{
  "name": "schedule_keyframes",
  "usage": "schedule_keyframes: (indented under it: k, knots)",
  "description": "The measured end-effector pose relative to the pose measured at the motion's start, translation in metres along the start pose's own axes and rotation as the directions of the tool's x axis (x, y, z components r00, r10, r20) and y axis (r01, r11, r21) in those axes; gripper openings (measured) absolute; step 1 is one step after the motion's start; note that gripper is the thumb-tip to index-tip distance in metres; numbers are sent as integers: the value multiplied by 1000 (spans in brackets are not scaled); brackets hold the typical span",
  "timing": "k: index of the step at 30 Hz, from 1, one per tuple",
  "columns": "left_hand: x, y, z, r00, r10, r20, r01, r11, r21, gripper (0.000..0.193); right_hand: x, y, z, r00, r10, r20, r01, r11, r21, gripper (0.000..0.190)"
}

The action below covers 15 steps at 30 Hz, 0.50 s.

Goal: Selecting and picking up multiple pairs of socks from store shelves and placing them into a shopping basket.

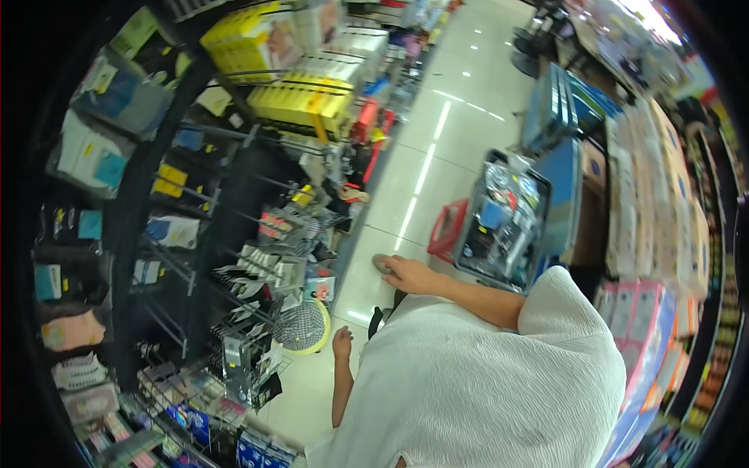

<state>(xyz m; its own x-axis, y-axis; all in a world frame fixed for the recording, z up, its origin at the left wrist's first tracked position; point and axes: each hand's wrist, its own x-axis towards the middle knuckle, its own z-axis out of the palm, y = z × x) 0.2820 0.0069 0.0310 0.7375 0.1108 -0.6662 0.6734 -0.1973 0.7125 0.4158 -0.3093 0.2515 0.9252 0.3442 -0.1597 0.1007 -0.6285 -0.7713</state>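
My right hand (pixel 409 274) reaches left across the front of a white textured shirt, palm down. A small grey rounded object (pixel 381 264) shows at its fingertips; whether the fingers grip it cannot be told. Lower left, my left hand (pixel 342 344) hangs with curled fingers, beside a round checked item with a yellow rim (pixel 323 327); whether it holds anything is not clear. To the right of my right hand stands a dark plastic crate (pixel 459 257) filled with packaged goods in clear wrappers. A red plastic basket or stool (pixel 447 231) touches its left side.
On the left, a black rack bears hanging packs and yellow boxes (pixel 298 105), with packaged socks or textiles (pixel 275 263) lower down. A tiled aisle floor (pixel 439 146) runs upward. At right are blue folded panels (pixel 559 193), stacked wrapped packs (pixel 655 205) and pink cartons (pixel 635 310).
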Motion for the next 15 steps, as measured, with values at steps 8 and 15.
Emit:
schedule_keyframes:
  k: [8, 15]
  knots:
    - [-48, -89, -4, 982, -179, 57, 175, 982, 71, 26, -76, -21, 10, 994, 83, 77, -85, 996, 27, 42]
    - [-100, -111, 12, 983, -105, 153, 76, 980, 184, 25, -89, 10, -10, 988, 123, 88, -118, 991, -65, 36]
